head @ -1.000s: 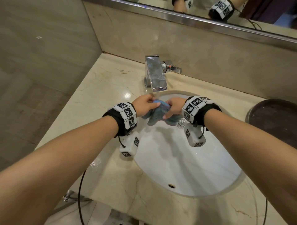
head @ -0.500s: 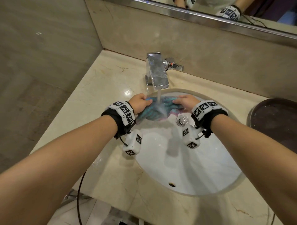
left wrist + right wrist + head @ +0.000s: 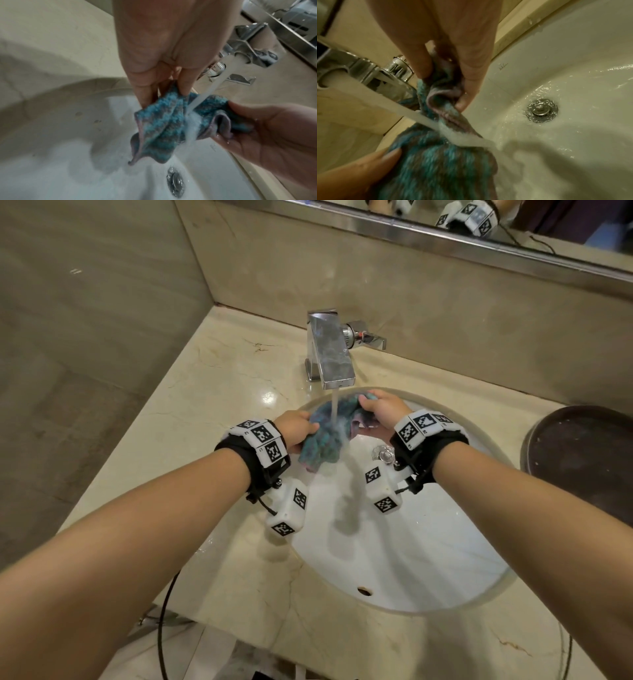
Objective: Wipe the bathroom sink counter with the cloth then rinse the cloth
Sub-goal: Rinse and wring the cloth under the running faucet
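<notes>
A blue-and-grey knitted cloth (image 3: 325, 436) hangs stretched between my two hands over the back of the white sink basin (image 3: 428, 549). My left hand (image 3: 296, 428) pinches its left edge and my right hand (image 3: 380, 405) pinches its right edge. Water runs from the chrome tap (image 3: 330, 350) straight onto the middle of the cloth. In the left wrist view my left hand (image 3: 164, 83) pinches the cloth (image 3: 161, 125) with thumb and fingers. The right wrist view shows my right hand (image 3: 447, 86) bunching a fold of the cloth (image 3: 436, 162) under the stream.
The beige marble counter (image 3: 212, 412) surrounds the basin, wet near the tap. The chrome drain plug (image 3: 385, 454) sits below the cloth. A dark round tray (image 3: 582, 460) stands at the right. The tap lever (image 3: 370, 338) points right. A mirror edge runs along the top.
My hands have drawn apart and spread the bunched cloth out. The right hand has moved back toward the tap, and water now falls on the cloth's middle.
</notes>
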The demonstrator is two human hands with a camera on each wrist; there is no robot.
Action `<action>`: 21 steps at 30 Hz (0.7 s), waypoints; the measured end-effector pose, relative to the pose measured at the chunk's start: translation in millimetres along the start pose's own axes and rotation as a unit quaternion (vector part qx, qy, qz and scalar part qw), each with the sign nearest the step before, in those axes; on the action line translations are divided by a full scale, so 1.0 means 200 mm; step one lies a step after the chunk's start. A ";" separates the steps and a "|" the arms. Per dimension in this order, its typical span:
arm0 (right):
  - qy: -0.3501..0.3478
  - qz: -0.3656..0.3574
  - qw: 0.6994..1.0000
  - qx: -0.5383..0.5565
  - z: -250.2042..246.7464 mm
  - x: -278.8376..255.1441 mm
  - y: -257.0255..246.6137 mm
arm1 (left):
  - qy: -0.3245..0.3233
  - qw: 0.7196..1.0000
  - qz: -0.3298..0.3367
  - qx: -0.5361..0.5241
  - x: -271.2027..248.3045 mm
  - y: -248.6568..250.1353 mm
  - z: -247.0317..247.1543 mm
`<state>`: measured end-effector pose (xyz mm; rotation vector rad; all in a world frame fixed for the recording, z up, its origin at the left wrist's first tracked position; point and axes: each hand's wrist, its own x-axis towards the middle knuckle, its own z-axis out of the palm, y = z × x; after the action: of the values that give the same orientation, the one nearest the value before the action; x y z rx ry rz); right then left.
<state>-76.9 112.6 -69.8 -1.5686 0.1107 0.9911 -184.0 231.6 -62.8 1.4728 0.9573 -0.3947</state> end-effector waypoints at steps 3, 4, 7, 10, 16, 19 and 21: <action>-0.036 0.009 0.999 0.010 0.03 -0.04 0.00 | 0.000 0.998 0.006 -0.058 0.00 0.00 0.02; -0.046 0.007 0.999 -0.019 0.05 -0.07 0.00 | -0.003 0.996 0.008 -0.090 0.00 0.00 0.03; -0.097 -0.003 0.992 -0.084 0.11 -0.10 0.05 | -0.005 0.989 0.018 -0.147 0.01 0.01 0.05; -0.122 -0.012 0.984 -0.126 0.15 -0.12 0.08 | 0.009 0.988 0.015 -0.155 0.01 0.05 0.04; -0.058 -0.010 0.986 -0.156 0.19 -0.10 0.06 | -0.008 0.988 0.014 -0.155 -0.01 0.05 0.01; -0.030 -0.013 0.980 -0.196 0.17 -0.08 0.05 | -0.051 0.988 0.031 -0.145 -0.03 0.03 0.01; -0.013 0.014 0.985 -0.171 0.15 -0.08 0.04 | -0.064 0.991 0.035 -0.112 -0.04 0.02 0.00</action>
<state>-106.8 128.6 -64.6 -1.8700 -0.0604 1.0930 -185.5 229.1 -55.4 1.2587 0.8184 -0.3161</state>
